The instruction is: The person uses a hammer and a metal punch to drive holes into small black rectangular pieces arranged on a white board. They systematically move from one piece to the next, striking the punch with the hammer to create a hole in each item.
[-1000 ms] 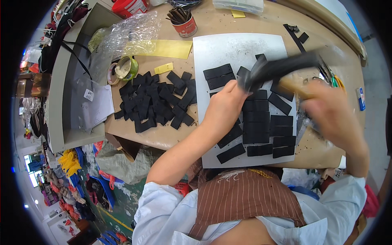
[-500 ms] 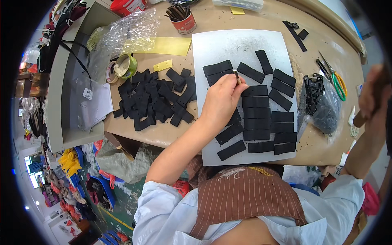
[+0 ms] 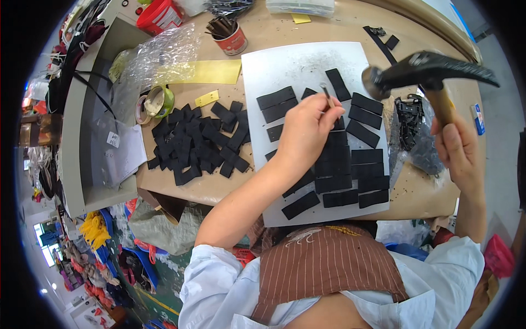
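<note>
The strip pile (image 3: 201, 140) lies left of the board (image 3: 298, 60).

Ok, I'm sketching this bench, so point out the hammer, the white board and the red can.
Hammer (image 3: 430, 73), head view: its dark metal head.
White board (image 3: 301, 61), head view: its bare upper part.
Red can (image 3: 233, 43), head view: its side wall.

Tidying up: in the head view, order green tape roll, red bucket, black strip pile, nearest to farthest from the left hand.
1. Black strip pile, left of the left hand
2. Green tape roll, farther left
3. Red bucket, upper left
</note>
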### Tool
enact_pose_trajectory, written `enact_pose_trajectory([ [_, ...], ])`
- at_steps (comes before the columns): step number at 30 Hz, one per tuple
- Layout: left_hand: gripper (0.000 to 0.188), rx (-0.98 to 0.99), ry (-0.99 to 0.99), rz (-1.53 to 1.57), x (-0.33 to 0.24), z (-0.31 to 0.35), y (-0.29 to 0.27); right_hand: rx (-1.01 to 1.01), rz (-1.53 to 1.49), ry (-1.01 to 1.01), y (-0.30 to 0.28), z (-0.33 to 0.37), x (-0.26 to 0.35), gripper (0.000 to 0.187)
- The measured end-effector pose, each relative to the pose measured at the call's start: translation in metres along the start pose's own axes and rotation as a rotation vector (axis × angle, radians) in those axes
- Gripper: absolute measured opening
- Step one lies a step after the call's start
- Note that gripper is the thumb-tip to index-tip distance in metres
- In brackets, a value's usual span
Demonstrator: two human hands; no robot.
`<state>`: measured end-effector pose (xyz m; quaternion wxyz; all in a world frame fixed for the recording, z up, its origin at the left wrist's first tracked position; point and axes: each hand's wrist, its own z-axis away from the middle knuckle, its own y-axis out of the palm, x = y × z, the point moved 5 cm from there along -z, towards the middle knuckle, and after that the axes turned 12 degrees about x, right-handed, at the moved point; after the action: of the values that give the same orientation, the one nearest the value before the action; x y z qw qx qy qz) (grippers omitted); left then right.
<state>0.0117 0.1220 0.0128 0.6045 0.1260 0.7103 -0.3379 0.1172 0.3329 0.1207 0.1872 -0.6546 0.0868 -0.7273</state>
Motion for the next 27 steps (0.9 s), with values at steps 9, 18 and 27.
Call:
enact_pose_trajectory([
  [9, 0.012, 0.008, -0.084, 0.109, 0.011, -0.006, 0.012, -0.05, -0.051, 0.022, -0.013, 0.024, -0.035, 0.035],
  [18, 0.013, -0.037, -0.087, 0.066, 0.013, -0.003, 0.01, -0.154, 0.095, -0.245, -0.044, 0.007, -0.015, 0.035],
  [27, 0.013, -0.089, 0.181, -0.444, -0.005, 0.001, 0.019, 0.034, 0.455, -0.234, -0.013, -0.02, 0.007, 0.02],
])
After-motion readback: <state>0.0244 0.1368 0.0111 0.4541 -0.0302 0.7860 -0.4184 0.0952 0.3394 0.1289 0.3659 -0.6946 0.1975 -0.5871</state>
